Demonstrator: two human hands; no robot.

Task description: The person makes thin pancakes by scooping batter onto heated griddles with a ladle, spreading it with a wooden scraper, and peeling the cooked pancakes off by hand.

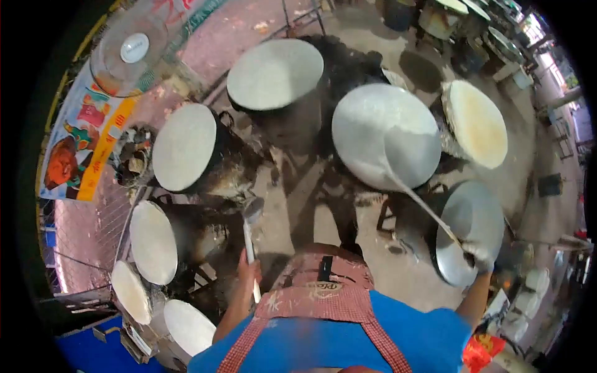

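The left grip point(249, 270) is clasping the pale handle of a ladle point(249, 236), whose dark bowl is pointing toward the far side. The right grip point(477, 253) is wrapping around the near end of a long-handled ladle point(424, 206), whose shaft is slanting far and left into a wide metal pan point(360, 124); its head is too blurred to tell. That grip is also overlapping a grey pan point(471, 211) on the right; contact is unclear. White-topped pots point(275, 74) are standing along the left and far sides. A checked apron point(323, 303) is covering the person's front.
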